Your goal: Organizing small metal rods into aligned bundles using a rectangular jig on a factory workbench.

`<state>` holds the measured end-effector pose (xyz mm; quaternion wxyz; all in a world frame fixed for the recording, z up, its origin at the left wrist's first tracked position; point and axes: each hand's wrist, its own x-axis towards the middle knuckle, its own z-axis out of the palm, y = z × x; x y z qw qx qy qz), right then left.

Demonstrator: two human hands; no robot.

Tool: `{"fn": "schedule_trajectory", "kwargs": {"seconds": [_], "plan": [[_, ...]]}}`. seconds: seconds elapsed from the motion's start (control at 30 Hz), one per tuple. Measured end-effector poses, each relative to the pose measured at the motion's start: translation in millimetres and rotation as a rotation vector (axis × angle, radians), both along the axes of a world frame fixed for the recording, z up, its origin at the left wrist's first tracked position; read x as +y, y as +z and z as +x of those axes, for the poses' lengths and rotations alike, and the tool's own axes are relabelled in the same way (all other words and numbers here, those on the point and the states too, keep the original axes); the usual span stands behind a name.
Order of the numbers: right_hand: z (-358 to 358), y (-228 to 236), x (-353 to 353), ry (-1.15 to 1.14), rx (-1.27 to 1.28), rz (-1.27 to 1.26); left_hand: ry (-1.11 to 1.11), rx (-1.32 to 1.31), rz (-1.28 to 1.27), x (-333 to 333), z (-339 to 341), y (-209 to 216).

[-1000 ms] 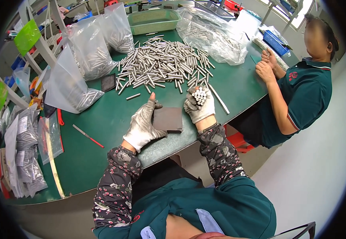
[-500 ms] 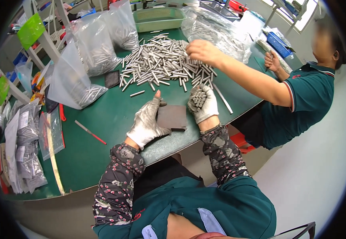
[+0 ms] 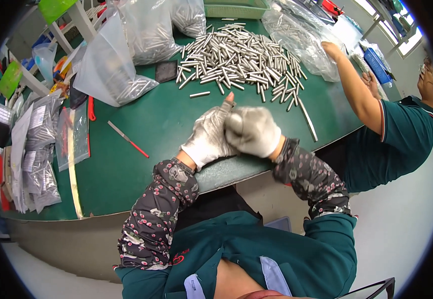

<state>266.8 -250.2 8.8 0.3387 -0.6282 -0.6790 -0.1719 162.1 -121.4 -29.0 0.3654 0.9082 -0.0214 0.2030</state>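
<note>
My gloved left hand (image 3: 209,132) rests near the table's front edge, its bare thumb tip pointing away from me. Its other fingers are hidden. Pressed against it is my gloved right hand (image 3: 253,130), closed like a fist, back upward and slightly blurred. The bundle of metal pins seen in it earlier is covered by the glove. The hands also cover the dark square block; just a dark edge shows beneath them. Beyond the hands lies a large heap of loose metal pins (image 3: 241,57), with one single pin (image 3: 199,94) apart on the near left.
Clear bags of pins (image 3: 151,37) stand at the far left beside a dark pad (image 3: 166,72). A red-handled file (image 3: 128,139) lies left, a metal strip (image 3: 308,119) right. A co-worker's arm (image 3: 351,74) reaches toward a plastic bag (image 3: 301,37). A green basket (image 3: 236,9) stands behind.
My right hand has turned over and moved left against my left hand, hiding the pin bundle and the block. The co-worker's hand has left the heap toward the bag. The view has shifted.
</note>
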Motion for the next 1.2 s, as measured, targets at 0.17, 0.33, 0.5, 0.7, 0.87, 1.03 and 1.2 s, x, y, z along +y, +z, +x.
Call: {"fn": "schedule_trajectory", "kwargs": {"seconds": [0.17, 0.33, 0.5, 0.7, 0.87, 1.03, 1.2], "plan": [[-6.9, 5.4, -0.9, -0.030, -0.039, -0.036, 0.017, 0.076, -0.001, 0.4, -0.8, -0.6], [3.6, 2.0, 0.9, -0.192, -0.048, -0.008, -0.018, -0.016, 0.019, 0.6, 0.4, 1.7], [1.2, 2.5, 0.1, -0.168, -0.030, 0.004, -0.028, -0.036, 0.029, 0.3, -0.7, 4.8], [0.5, 3.9, 0.8, -0.204, 0.064, 0.027, -0.004, -0.004, 0.064, -0.8, -3.8, 1.5], [35.7, 0.7, -13.4, -0.238, 1.618, 0.252, 0.004, 0.085, 0.313, -10.5, -2.2, 18.9], [-16.0, 20.2, -6.2, -0.192, 2.207, 0.357, 0.079, -0.508, 0.158, -24.3, -2.0, 41.2], [-17.6, -80.7, -29.0, 0.368, 1.803, 0.501, 0.140, -0.653, -0.150, -74.5, 3.7, 70.8]]}}
